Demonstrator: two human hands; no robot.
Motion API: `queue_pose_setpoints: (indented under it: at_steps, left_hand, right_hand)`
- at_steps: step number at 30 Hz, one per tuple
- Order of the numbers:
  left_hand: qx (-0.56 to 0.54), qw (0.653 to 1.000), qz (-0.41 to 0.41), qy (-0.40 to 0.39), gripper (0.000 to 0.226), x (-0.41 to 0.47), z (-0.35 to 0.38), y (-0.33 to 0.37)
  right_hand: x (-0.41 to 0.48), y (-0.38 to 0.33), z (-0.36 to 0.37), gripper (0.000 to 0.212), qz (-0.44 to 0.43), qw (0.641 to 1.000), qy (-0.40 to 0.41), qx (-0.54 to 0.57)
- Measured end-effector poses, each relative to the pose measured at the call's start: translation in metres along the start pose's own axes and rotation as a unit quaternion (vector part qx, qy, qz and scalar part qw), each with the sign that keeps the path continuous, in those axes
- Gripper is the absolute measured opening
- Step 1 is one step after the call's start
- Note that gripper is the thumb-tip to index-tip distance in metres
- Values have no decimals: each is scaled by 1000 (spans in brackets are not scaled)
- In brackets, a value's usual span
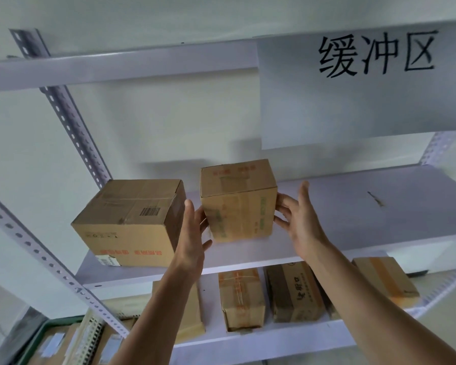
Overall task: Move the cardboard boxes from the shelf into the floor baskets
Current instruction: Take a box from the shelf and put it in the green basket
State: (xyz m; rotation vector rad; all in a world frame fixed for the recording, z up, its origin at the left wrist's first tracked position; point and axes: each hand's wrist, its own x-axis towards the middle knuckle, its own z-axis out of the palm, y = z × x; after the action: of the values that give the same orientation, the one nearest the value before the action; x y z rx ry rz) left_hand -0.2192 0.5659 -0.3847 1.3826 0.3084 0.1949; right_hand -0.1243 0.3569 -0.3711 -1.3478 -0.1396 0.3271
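White paper sheet (363, 106) fixed over the upper shelf beam (116, 68): three large black characters, 缓冲区. Large cardboard box (121, 233), at left: barcode label (150, 212) on the top face, digits too small to read; a faint printed code on the front face, not surely legible; a row of red characters low on the front, upside down and blurred; a white sticker (106, 260) at the bottom left corner, illegible. Small cardboard box (238, 206): red characters on the top and green print running up the front face, both unreadable; lower-shelf carton (295, 293): black characters, upside down, not legible.
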Motion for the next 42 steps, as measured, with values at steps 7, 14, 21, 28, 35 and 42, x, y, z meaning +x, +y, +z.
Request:
queue_pose_setpoints:
  at_steps: [7,14,21,28,35,42]
  left_hand:
    - [-21,999,24,3,82,-2,-3,-11]
    - [-2,999,38,-6,87,-7,-9,-36]
    - [-6,999,30,-17,79,-17,-6,-55]
    - [-16,997,77,2,64,-32,6,-50]
    - [3,995,100,2,70,-59,5,-50]
    - [2,995,96,-1,71,-96,-11,-44]
  right_hand:
    - [-4,13,0,97,-12,999,11,29]
    - [-16,38,-1,82,13,998,41,44]
    - [-30,55,7,93,71,997,20,22]
    - [-45,53,12,86,8,999,39,36]
    - [-66,54,14,72,-8,999,22,49]
    - [-105,57,25,69,-26,997,30,72]
